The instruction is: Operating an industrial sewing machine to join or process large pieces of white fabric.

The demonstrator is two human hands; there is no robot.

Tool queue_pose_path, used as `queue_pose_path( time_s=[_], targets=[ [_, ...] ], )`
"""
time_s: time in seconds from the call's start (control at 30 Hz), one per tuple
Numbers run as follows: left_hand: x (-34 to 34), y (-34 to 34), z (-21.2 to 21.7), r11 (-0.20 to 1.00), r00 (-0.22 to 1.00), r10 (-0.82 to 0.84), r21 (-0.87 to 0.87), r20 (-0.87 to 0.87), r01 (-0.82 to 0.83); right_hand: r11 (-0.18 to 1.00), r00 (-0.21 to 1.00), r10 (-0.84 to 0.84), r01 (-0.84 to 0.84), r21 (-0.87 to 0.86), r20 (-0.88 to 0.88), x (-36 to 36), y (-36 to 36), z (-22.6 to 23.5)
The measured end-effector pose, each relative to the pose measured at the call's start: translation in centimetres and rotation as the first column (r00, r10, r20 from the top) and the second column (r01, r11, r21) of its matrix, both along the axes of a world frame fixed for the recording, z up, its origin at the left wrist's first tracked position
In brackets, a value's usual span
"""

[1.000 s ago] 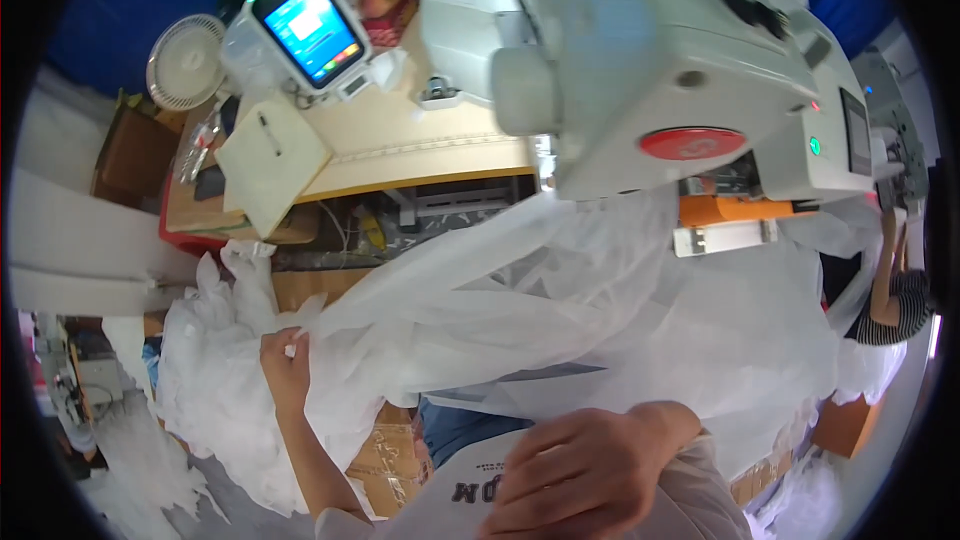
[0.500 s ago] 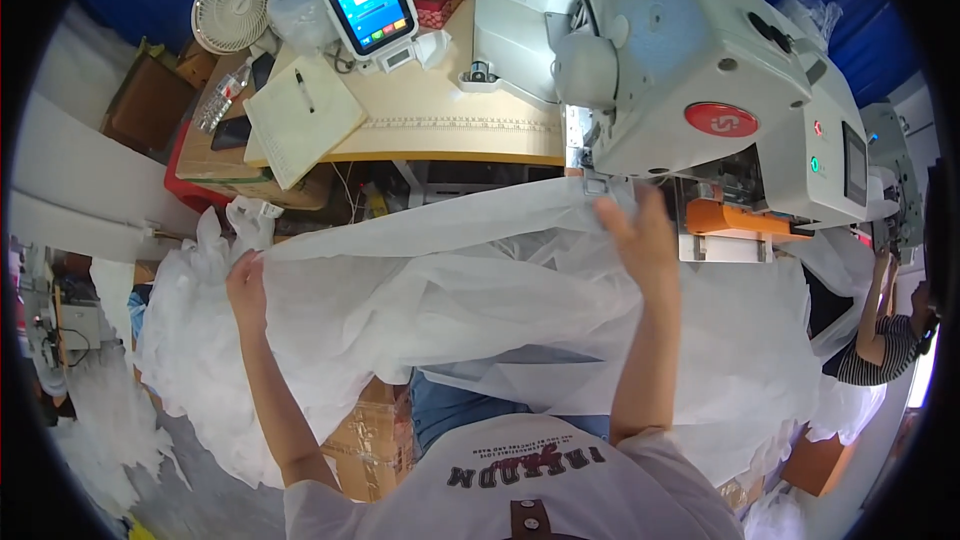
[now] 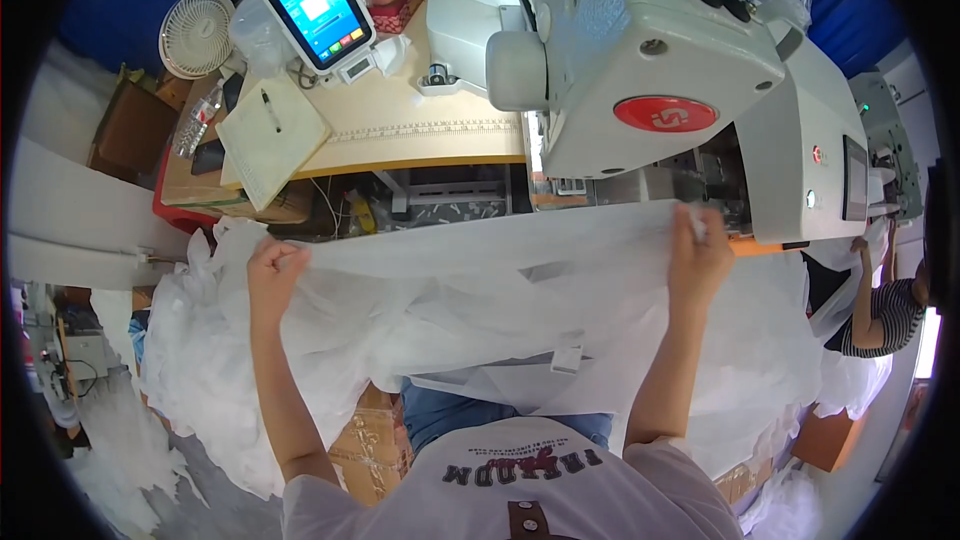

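Observation:
A wide, sheer white fabric (image 3: 480, 285) spreads across my lap and hangs down on both sides. My left hand (image 3: 275, 278) pinches its upper edge at the left. At the right, my right hand (image 3: 697, 250) grips the same edge, close in front of the sewing machine (image 3: 620, 70). Between the two hands the edge is stretched nearly straight. A small white tag (image 3: 566, 359) lies on the fabric's lower part, above my jeans. The machine's needle area is partly hidden behind its head.
Behind the fabric stands a worktable (image 3: 420, 145) with a ruler strip. On it are a lit touchscreen (image 3: 318, 10), a notebook (image 3: 268, 135) with a pen, and a red basket (image 3: 400, 10) holding fruit. A fan (image 3: 197, 33) stands far left. Another person (image 3: 880, 310) works at the far right.
My right hand has moved right and closed on the fabric edge, which now lies nearer than the machine's front. My left hand has shifted slightly right. A white tag has come into view.

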State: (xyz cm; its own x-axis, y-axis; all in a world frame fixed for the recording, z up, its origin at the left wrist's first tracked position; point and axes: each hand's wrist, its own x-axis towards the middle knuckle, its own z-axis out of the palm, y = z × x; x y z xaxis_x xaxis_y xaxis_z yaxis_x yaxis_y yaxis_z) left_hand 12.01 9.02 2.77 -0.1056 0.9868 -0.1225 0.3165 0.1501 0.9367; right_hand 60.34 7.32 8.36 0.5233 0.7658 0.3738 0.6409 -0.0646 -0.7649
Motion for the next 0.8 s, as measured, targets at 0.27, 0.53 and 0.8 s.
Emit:
queue_pose_path(
  time_s=[0.27, 0.53, 0.8],
  targets=[
    [3.8, -1.4, 2.6, 0.991, 0.946, 0.113, 0.103, -0.305, -0.085, 0.975, 0.867, -0.049, 0.150, -0.166, 0.496, 4.1, 1.2, 0.0],
    [6.9, 1.1, 1.7, 0.926, 0.963, 0.256, 0.266, 0.081, -0.269, 0.985, 0.730, -0.089, 0.164, -0.047, 0.677, 6.5, 4.6, -1.6],
    [-1.1, -3.8, -4.8, 0.983, 0.966, -0.022, -0.183, -0.256, -0.027, 0.978, 0.821, -0.173, 0.080, 0.191, 0.545, 2.9, 2.2, -0.7]
  ],
)
